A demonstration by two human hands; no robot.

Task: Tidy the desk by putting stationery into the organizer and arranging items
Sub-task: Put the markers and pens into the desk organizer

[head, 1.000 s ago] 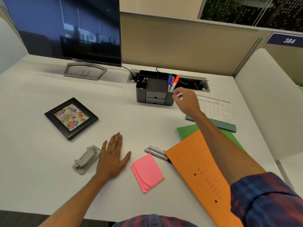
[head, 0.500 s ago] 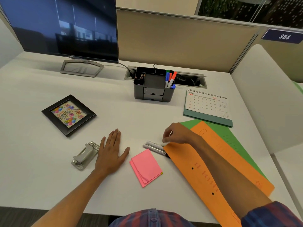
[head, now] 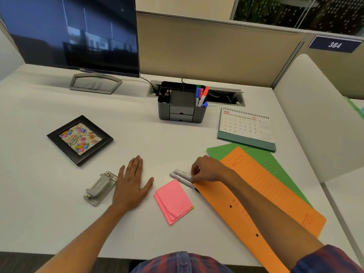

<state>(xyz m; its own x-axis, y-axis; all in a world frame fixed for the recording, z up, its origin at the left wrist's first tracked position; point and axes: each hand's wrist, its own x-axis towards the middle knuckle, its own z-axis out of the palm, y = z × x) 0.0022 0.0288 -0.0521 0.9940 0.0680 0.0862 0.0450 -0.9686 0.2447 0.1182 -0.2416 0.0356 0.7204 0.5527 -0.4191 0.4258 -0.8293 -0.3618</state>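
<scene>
Right hand (head: pixel 208 170) pinching 1 of 2 markers (head: pixel 182 176) near orange folder (head: pixel 266 198), bound for far organizer (head: pixel 181 107); left hand (head: pixel 131 184) flat, splayed, bracing on desk (head: pixel 59 213).

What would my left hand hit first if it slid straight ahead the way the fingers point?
Probably nothing nearby: the left hand lies flat, fingers pointing up the bare desk. Further on, that line seems to reach the organizer, or pass just left of it.

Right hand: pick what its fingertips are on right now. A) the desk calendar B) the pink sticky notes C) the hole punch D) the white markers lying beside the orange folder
D: the right hand has its fingertips on the white markers, next to the orange folder.
</scene>
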